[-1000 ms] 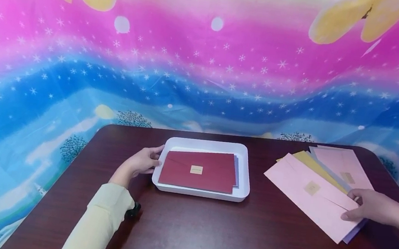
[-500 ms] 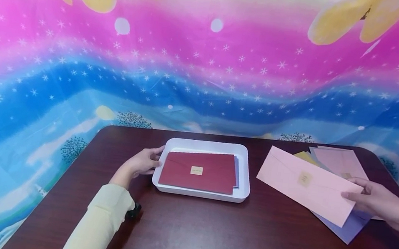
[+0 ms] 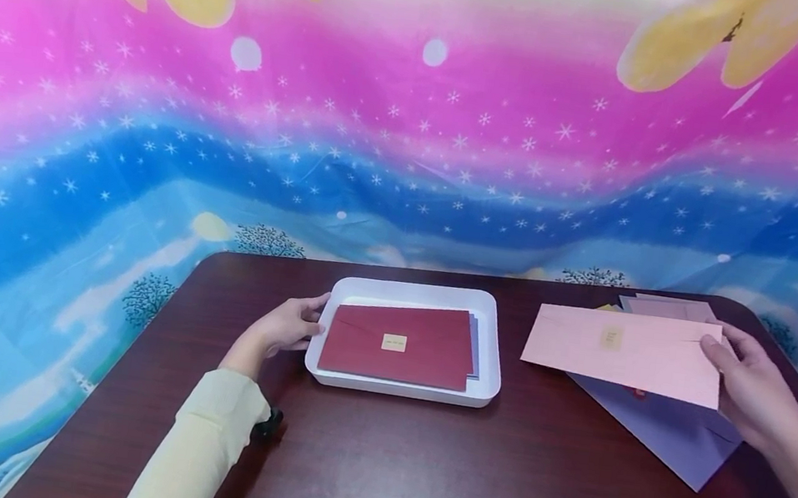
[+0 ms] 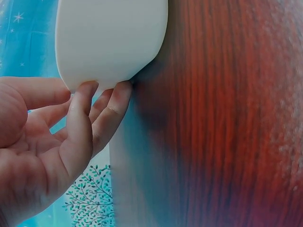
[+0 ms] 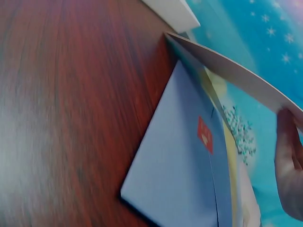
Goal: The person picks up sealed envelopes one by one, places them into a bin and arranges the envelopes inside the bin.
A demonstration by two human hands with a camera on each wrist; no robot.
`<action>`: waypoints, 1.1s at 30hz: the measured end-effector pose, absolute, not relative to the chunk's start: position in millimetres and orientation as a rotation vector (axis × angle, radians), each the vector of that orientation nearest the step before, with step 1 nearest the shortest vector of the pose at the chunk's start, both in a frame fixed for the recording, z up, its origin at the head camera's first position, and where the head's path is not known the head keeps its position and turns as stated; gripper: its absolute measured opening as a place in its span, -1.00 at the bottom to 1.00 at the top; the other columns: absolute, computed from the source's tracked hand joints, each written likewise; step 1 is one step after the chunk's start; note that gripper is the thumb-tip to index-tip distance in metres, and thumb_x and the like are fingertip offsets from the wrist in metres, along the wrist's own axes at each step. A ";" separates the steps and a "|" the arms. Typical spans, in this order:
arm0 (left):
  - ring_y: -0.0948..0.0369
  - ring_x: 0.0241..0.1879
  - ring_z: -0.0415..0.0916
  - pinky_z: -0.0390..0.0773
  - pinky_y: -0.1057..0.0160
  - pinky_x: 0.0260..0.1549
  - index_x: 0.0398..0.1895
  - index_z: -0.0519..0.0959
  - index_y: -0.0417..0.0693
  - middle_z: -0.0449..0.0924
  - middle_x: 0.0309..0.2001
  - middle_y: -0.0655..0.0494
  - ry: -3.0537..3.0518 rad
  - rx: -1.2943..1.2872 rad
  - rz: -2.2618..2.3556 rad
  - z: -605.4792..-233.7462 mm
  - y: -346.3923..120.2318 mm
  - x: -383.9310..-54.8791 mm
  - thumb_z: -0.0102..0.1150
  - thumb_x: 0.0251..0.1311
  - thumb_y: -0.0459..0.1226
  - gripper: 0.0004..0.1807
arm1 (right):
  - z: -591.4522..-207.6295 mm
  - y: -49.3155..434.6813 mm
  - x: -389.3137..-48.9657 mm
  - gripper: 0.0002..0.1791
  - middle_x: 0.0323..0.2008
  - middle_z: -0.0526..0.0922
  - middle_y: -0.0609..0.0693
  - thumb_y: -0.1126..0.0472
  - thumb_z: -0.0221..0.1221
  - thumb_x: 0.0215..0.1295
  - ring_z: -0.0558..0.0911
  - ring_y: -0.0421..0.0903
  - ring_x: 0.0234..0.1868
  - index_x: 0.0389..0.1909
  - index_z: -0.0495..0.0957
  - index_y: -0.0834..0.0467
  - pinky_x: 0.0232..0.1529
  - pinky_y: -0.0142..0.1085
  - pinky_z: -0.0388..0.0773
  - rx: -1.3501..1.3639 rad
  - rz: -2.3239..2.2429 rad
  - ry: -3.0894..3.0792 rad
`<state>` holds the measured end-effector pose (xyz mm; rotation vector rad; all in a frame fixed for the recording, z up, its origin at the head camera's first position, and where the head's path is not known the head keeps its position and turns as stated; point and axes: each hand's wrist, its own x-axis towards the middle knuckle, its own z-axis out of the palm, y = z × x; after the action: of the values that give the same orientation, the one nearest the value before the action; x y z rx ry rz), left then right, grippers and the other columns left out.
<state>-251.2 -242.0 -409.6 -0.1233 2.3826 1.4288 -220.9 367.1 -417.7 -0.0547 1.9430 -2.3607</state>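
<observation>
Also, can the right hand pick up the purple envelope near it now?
Probably not yet: the right hand holds a pink envelope, which hides part of the purple envelope in the head view. The purple one's near corner is uncovered, so an emptied hand could likely take it.

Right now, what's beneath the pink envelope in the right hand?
A purple envelope with a red seal, and part of a yellow envelope. The rest of the yellow one is covered, unseen.

The desk is dark reddish-brown with streaked grain and rounded far corners. A white tray sits on it, and right of that lies a loose pile of envelopes, including a purple one
</observation>
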 end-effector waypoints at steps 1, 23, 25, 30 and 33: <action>-0.12 0.22 0.49 0.63 0.00 0.07 0.65 0.04 -0.05 0.40 0.33 -0.38 2.382 -0.126 1.431 -409.8 -242.0 -251.3 0.03 0.48 -0.48 -0.25 | -416.3 365.0 -221.0 -0.57 -0.02 0.39 -0.27 0.15 -0.05 0.65 0.63 -0.31 -0.23 0.39 0.12 -0.23 -0.37 -0.32 0.67 -0.016 -2.384 1.945; -0.10 0.20 0.51 0.65 0.02 0.04 0.65 0.05 -0.04 0.41 0.33 -0.36 2.405 -0.118 1.411 -409.2 -243.4 -251.1 0.02 0.49 -0.47 -0.27 | -383.5 329.2 -237.7 -0.45 0.61 -0.29 -0.29 0.02 -0.05 0.60 0.59 -0.36 -0.10 0.51 0.08 -0.27 -0.22 -0.39 0.63 0.033 -2.678 1.501; -0.09 0.19 0.52 0.65 0.02 0.04 0.65 0.05 -0.04 0.41 0.33 -0.36 2.403 -0.116 1.415 -408.7 -243.0 -250.8 0.01 0.49 -0.47 -0.27 | -383.4 322.6 -239.8 -0.53 0.55 -0.03 -0.18 0.04 -0.06 0.61 0.63 -0.28 -0.13 0.45 0.15 -0.24 -0.26 -0.36 0.64 -0.008 -2.682 1.443; -0.09 0.20 0.51 0.64 0.02 0.05 0.65 0.05 -0.05 0.40 0.34 -0.37 2.397 -0.113 1.414 -408.2 -242.0 -251.1 0.01 0.49 -0.47 -0.27 | -382.9 305.7 -246.3 -0.55 0.24 0.30 -0.24 0.06 -0.12 0.65 0.62 -0.22 -0.10 0.46 0.13 -0.20 -0.27 -0.35 0.61 -0.118 -2.620 1.399; -0.10 0.22 0.50 0.64 0.01 0.06 0.65 0.05 -0.04 0.40 0.35 -0.36 2.400 -0.117 1.404 -408.5 -242.3 -251.6 0.02 0.49 -0.47 -0.26 | -381.7 291.2 -250.1 -0.61 0.15 0.47 -0.21 0.08 -0.14 0.65 0.66 -0.20 -0.17 0.40 0.24 -0.18 -0.33 -0.36 0.62 -0.158 -2.603 1.374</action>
<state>-251.6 -242.3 -408.5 -0.1170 2.4001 1.4044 -250.1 291.2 -381.7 -0.1583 1.3742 -2.6027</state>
